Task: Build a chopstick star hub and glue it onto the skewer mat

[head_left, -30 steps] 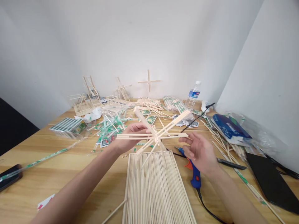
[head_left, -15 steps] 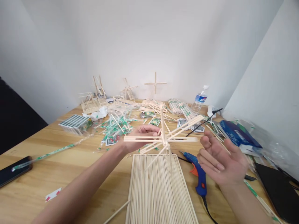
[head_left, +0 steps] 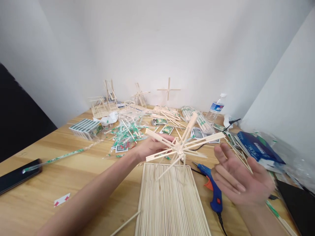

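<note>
In the head view a pinwheel-like model made of thin wooden sticks (head_left: 180, 149) stands on legs at the far end of a flat stick base (head_left: 169, 200). My left hand (head_left: 152, 147) reaches behind its blades, the fingers closed on the model; the fingertips are partly hidden by the sticks. To the right of the blades my right hand (head_left: 243, 178) is raised palm up, fingers apart and half curled, with nothing in it. Below and beside that hand lies a blue hot glue gun (head_left: 213, 190) with an orange trigger, touching the table.
Behind are loose sticks (head_left: 169, 114), crumpled wrappers (head_left: 129, 131), other stick models (head_left: 100, 108) and a water bottle (head_left: 216, 108). A phone (head_left: 19, 175) lies at left. A blue package (head_left: 259, 149) and a dark flat object (head_left: 294, 206) sit at right.
The pinwheel's blades have turned, the upright one now leaning right. My right hand stays raised and open, slightly farther right. The whole view has shifted a little.
</note>
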`<action>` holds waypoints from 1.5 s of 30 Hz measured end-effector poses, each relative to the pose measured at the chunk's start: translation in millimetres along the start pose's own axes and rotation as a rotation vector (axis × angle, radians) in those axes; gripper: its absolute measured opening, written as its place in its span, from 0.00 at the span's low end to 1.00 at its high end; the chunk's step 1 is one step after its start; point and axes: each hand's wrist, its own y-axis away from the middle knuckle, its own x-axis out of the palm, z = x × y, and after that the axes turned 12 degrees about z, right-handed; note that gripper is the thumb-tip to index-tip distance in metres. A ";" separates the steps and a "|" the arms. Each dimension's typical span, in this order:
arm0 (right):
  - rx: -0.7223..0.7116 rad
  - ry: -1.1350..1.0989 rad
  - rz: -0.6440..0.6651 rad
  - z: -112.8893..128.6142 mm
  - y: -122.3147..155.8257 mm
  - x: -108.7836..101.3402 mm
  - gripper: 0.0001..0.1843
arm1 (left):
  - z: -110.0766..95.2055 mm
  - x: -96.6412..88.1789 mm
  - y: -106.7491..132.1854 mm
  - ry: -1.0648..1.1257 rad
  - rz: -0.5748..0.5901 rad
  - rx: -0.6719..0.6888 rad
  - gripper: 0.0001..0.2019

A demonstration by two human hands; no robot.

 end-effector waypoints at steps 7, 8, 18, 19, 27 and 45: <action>-0.020 -0.047 -0.157 -23.7 -20.2 -11.2 0.11 | -2.5 5.1 -0.3 0.002 -0.005 0.025 0.16; 0.000 -0.028 -0.167 -27.4 -22.6 -12.4 0.12 | -2.8 5.1 0.0 -0.008 -0.006 0.024 0.16; -0.124 -0.123 -0.081 -4.6 -7.2 -4.4 0.13 | -3.4 3.4 1.6 -0.032 0.032 0.039 0.14; -0.136 -0.148 -0.084 -3.4 -6.8 -5.0 0.12 | -3.8 3.5 1.9 -0.032 0.039 0.039 0.14; -0.057 -0.206 -0.077 -28.1 -17.5 -9.1 0.08 | -5.9 2.9 2.5 -0.071 0.074 0.041 0.13; -0.009 -0.174 -0.069 -47.3 -22.9 -14.7 0.09 | -10.0 -1.4 3.2 -0.121 0.043 0.048 0.12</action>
